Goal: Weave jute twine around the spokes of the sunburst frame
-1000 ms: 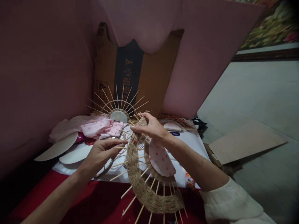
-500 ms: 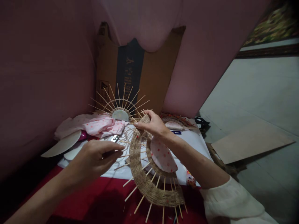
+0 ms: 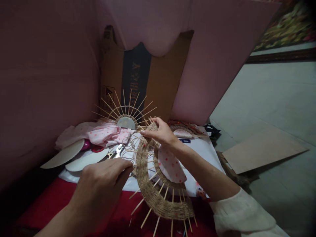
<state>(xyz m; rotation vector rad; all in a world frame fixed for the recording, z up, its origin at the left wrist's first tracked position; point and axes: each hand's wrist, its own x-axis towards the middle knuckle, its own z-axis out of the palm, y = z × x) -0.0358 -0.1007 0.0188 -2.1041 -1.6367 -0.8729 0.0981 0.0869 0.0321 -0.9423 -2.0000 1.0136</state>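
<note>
My right hand (image 3: pixel 164 133) grips the upper end of a half-round woven twine piece (image 3: pixel 145 177). Thin wooden sticks fan out through its band, and a half disc of pink-dotted white cloth (image 3: pixel 171 164) fills its inner edge. The curve hangs tilted over the table's front. At its left side my left hand (image 3: pixel 106 181) is closed, back of the hand up, with fingertips close to the stick ends; whatever they pinch is hidden. Just beyond lie scissors (image 3: pixel 119 150) and loose twine (image 3: pixel 130 144).
Behind stands another stick frame (image 3: pixel 126 122) before a cardboard sheet (image 3: pixel 168 72). Pink dotted cloth (image 3: pixel 108 133) and pale half discs (image 3: pixel 63 154) lie on the left. A finished-looking woven piece (image 3: pixel 182 131) rests at the back right. Red cloth (image 3: pixel 59 200) covers the front.
My left hand has turned over, knuckles up, and moved slightly right and down, uncovering more of the scissors. The right hand keeps its hold on the woven piece.
</note>
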